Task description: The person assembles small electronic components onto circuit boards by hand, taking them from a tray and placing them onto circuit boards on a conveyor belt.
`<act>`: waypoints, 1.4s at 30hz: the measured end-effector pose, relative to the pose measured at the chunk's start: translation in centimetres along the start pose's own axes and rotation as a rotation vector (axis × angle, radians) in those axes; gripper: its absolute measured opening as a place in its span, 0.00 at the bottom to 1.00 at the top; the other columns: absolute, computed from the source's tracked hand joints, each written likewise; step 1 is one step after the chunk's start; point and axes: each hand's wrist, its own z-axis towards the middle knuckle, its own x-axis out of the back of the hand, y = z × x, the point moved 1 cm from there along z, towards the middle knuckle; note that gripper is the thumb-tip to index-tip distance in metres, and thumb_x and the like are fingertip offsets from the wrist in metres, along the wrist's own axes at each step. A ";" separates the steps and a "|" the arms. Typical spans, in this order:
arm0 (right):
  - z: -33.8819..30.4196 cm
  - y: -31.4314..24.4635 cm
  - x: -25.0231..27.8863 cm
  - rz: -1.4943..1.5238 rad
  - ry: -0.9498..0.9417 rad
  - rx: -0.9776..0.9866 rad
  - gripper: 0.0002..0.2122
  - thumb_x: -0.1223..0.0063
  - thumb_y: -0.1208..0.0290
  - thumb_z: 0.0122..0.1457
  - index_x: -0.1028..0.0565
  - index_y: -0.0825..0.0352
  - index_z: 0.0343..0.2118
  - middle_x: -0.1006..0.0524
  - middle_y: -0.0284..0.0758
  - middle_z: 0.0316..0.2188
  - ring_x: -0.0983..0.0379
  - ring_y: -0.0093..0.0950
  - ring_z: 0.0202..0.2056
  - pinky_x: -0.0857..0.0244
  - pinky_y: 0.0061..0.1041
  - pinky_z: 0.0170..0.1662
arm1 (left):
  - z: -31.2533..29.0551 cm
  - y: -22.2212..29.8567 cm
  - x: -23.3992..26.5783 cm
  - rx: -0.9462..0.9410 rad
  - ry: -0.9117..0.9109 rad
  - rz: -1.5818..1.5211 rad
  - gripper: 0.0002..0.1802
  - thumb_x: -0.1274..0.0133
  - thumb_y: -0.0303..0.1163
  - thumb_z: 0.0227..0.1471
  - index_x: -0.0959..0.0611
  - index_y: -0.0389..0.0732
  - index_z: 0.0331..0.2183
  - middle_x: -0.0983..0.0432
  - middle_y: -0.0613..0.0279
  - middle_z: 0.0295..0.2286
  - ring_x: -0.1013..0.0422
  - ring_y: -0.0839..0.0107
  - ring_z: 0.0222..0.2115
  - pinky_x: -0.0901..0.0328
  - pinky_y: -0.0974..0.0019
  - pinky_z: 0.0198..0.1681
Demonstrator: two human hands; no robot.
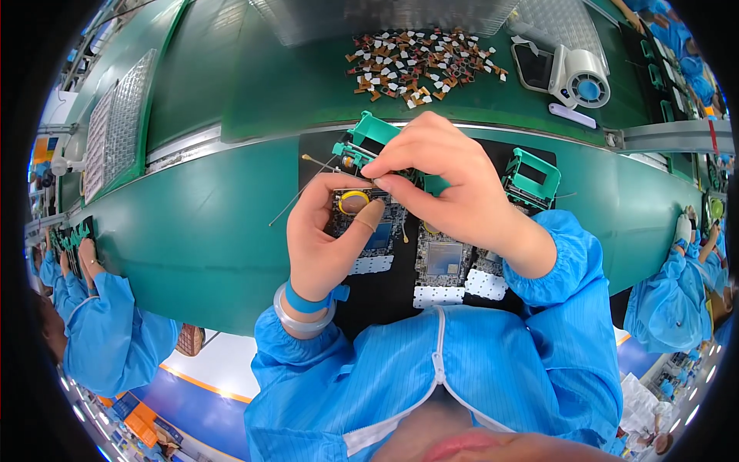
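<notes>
My left hand (314, 245) is closed on a circuit board (379, 237), its thumb lying across the face beside a round, yellow-rimmed part (354, 202). A tan cover sits on that thumb. At the board's top edge my right hand (450, 173) pinches thumb and forefinger together; whatever is between them is too small or hidden to name. Thin cables (291, 206) with small gold ends stick out to the left of the fingers. Just beyond my hands is a green plastic fixture (376, 129), partly covered by my right hand. A second circuit board (443, 260) lies below my right hand.
Another green fixture (533, 179) stands to the right on the black mat (308, 154). Across a metal rail, many small brown-and-white parts (423, 65) are heaped beside a white fan (585, 79). Clear trays (119, 123) stand far left. People in blue work at both sides.
</notes>
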 end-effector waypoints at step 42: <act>-0.5 6.2 2.7 -0.682 0.024 -0.225 0.09 0.43 0.76 0.45 0.23 0.62 0.32 0.29 0.35 0.30 0.34 0.35 0.39 0.37 0.31 0.43 | 0.3 -0.7 2.8 0.318 0.031 0.070 0.10 0.46 0.23 0.49 0.28 0.36 0.36 0.29 0.65 0.28 0.35 0.83 0.28 0.40 0.78 0.27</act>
